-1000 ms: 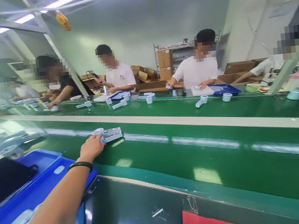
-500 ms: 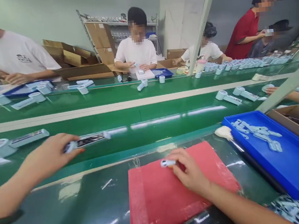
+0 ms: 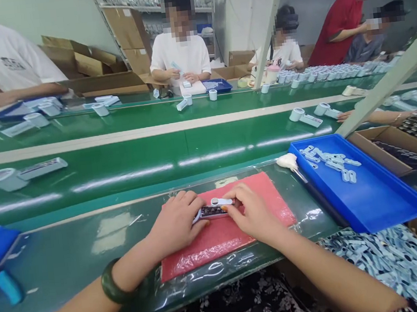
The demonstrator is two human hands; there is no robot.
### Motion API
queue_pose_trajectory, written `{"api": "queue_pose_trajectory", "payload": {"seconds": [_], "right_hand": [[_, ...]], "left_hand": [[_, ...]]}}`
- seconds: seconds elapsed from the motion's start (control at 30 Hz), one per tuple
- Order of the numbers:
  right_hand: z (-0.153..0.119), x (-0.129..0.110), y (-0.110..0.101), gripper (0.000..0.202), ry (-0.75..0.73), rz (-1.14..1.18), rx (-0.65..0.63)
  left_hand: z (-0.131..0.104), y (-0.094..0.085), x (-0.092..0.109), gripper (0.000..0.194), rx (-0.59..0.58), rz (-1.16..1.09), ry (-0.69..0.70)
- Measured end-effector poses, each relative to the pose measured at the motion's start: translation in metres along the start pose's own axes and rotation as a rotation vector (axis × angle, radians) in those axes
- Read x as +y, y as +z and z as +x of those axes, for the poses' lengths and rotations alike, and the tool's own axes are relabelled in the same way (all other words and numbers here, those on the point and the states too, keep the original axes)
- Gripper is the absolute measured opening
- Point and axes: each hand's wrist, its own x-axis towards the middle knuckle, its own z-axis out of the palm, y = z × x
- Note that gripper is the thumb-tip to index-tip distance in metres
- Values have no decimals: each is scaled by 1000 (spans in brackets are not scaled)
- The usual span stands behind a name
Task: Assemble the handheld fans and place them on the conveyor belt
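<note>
Over the red pad (image 3: pixel 190 262), my left hand (image 3: pixel 176 222) is closed around one end of a light-blue handle (image 3: pixel 214 212) with a dark circuit-like strip along its face. The part under my palm is hidden. From the right, my right hand (image 3: pixel 253 211) pinches a small light-blue plastic cover (image 3: pixel 221 202) with a rounded end. This cover lies right along the far edge of the dark strip; whether they touch I cannot tell.
A blue tray (image 3: pixel 377 203) holds several similar covers. Beside it lie a white-tipped dark stick (image 3: pixel 308 180) and a heap of light-blue pieces (image 3: pixel 391 261). Round-headed devices (image 3: pixel 6 179) rest on the green belt (image 3: pixel 137 156). Co-workers sit opposite; another person's hand (image 3: pixel 349 116) reaches in at right.
My left hand has brought the light-blue handle from over the belt, right and nearer, onto the red pad. My right hand stays at the pad with the cover, now beside the handle.
</note>
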Motion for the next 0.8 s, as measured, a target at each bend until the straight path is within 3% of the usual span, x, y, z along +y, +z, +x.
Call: {"api": "queue_pose_trajectory", "payload": {"seconds": [0.13, 0.3, 0.47, 0.6, 0.73, 0.8], "right_hand": [[7, -7, 9, 11, -57, -202, -121], [13, -12, 8, 15, -85, -358, -224], [12, -1, 8, 11, -63, -106, -167], [11, 13, 13, 6, 5, 104, -171], [8, 14, 8, 54, 73, 166, -310], [6, 10, 4, 54, 28, 42, -400]], "left_hand": [[-1, -5, -1, 43, 124, -195, 84], [1, 0, 2, 19, 208, -255, 133], [1, 7, 2, 14, 280, -299, 107], [-2, 0, 9, 17, 230, -261, 73], [-10, -6, 22, 19, 167, -161, 88], [-15, -3, 29, 22, 172, -72, 103]]}}
